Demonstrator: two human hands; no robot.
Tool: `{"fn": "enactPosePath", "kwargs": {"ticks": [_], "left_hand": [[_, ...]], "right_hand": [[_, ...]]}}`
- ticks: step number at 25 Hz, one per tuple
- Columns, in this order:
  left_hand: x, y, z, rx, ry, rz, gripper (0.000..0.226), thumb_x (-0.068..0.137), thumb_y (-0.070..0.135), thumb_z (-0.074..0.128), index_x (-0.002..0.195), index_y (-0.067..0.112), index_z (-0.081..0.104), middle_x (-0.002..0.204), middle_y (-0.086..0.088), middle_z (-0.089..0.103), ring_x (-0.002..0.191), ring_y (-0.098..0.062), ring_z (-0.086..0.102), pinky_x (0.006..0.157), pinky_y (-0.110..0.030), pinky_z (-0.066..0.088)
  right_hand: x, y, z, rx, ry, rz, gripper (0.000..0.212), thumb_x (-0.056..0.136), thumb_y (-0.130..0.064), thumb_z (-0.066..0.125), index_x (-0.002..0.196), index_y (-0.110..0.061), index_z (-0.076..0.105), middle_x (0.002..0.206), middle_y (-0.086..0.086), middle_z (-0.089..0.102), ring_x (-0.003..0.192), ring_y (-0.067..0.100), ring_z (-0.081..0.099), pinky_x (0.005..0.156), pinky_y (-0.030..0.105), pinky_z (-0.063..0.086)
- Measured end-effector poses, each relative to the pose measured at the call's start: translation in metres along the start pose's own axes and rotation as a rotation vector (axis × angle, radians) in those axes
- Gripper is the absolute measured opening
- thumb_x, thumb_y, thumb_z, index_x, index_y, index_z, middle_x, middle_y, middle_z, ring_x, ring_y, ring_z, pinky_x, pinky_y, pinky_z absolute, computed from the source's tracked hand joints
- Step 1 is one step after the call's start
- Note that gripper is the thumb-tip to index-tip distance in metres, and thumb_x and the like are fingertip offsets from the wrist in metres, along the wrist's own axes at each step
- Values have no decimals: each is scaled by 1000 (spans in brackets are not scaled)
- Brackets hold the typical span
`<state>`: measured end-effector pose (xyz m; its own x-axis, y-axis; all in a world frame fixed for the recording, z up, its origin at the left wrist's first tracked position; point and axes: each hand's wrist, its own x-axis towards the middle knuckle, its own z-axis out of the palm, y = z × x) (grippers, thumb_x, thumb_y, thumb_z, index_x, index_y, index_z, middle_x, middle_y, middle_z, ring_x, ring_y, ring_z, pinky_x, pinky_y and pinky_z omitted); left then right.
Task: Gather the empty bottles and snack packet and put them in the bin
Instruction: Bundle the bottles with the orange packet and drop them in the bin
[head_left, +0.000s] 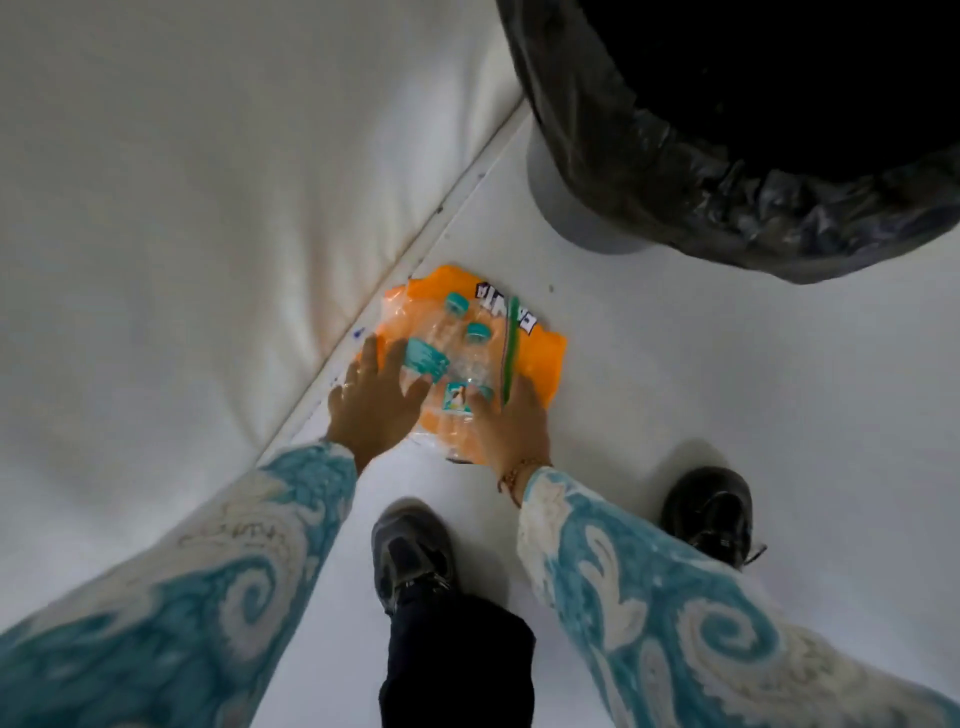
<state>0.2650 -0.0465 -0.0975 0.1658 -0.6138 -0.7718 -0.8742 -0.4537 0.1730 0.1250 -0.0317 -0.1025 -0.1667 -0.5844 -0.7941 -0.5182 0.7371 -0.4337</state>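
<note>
Bottles (457, 358) lie on orange packet (540, 364), both hands reaching

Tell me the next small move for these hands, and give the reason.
Probably close both hands around the pile. The left hand and right hand lie open on the clear bottles atop the orange packet, nothing gripped yet, and the bin stands close by.
</note>
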Motion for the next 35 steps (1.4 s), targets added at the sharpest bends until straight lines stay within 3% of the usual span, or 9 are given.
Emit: {"fn": "enactPosePath", "kwargs": {"ticks": [3, 6, 13, 17, 20, 22, 25, 31, 35], "left_hand": [[-38, 10, 39, -171, -55, -98, 62, 95, 43, 35, 147, 25, 6, 159, -7, 2, 143, -35, 14, 112, -58, 21], [-61, 25, 62, -285, -73, -166, 65, 94, 46, 34, 147, 24, 4, 159, -9, 0, 144, -35, 8, 114, -57, 18], [-36, 40, 56, -362, 182, -134, 70, 89, 47, 46, 146, 18, 17, 157, -18, 5, 142, -41, 12, 113, -56, 18], [-18, 28, 56, -297, 143, -109, 80, 84, 53, 51, 146, 19, 14, 157, -19, 0, 140, -45, 15, 111, -58, 22], [-10, 25, 61, -384, 65, -157, 81, 83, 53, 53, 146, 21, 12, 158, -17, 1, 137, -46, 24, 109, -58, 26], [-11, 25, 63, -477, 37, -151, 80, 82, 54, 54, 145, 21, 17, 155, -17, 18, 132, -42, 37, 102, -56, 39], [-22, 31, 58, -498, 57, -182, 75, 83, 50, 57, 142, 20, 23, 144, -18, 36, 123, -39, 48, 94, -51, 48], [-80, 43, 6, -540, 79, -259, 70, 82, 48, 60, 139, 20, 31, 135, -21, 42, 114, -37, 52, 93, -48, 50], [-136, 51, -76, -548, 125, -253, 70, 82, 48, 59, 140, 21, 31, 137, -19, 40, 120, -35, 47, 97, -46, 45]], "right_hand": [[-4, 20, -37, -535, 3, -182, 64, 89, -42, 46, 142, -11, 26, 153, 12, 26, 141, 30, 21, 111, 51, 28], [-8, 38, -66, -780, -10, -282, 65, 91, -43, 43, 144, -14, 19, 157, 9, 13, 144, 29, 6, 115, 52, 17], [-1, 37, -55, -771, 54, -466, 86, 82, -56, 52, 147, -19, 10, 158, 13, -1, 144, 35, -5, 114, 59, 5], [17, 27, -46, -670, 86, -261, 100, 73, -67, 56, 147, -27, 1, 157, 16, -12, 142, 42, -10, 112, 62, 8], [36, 28, -48, -551, -23, -27, 106, 68, -70, 59, 147, -30, -2, 156, 15, -14, 141, 45, 1, 112, 60, 19], [44, 32, -49, -391, -120, 24, 99, 71, -60, 65, 145, -24, 11, 155, 16, 5, 136, 44, 23, 108, 57, 31], [39, 30, -53, -321, -71, -30, 84, 71, -47, 72, 134, -12, 30, 138, 14, 38, 119, 33, 47, 97, 49, 45], [-31, -1, -74, -440, -68, -107, 86, 76, -39, 70, 141, -9, 23, 145, 10, 32, 120, 34, 48, 100, 42, 43], [-90, -62, -96, -429, -28, -168, 82, 75, -33, 71, 140, -9, 25, 147, 9, 31, 118, 34, 51, 98, 42, 46]]}}
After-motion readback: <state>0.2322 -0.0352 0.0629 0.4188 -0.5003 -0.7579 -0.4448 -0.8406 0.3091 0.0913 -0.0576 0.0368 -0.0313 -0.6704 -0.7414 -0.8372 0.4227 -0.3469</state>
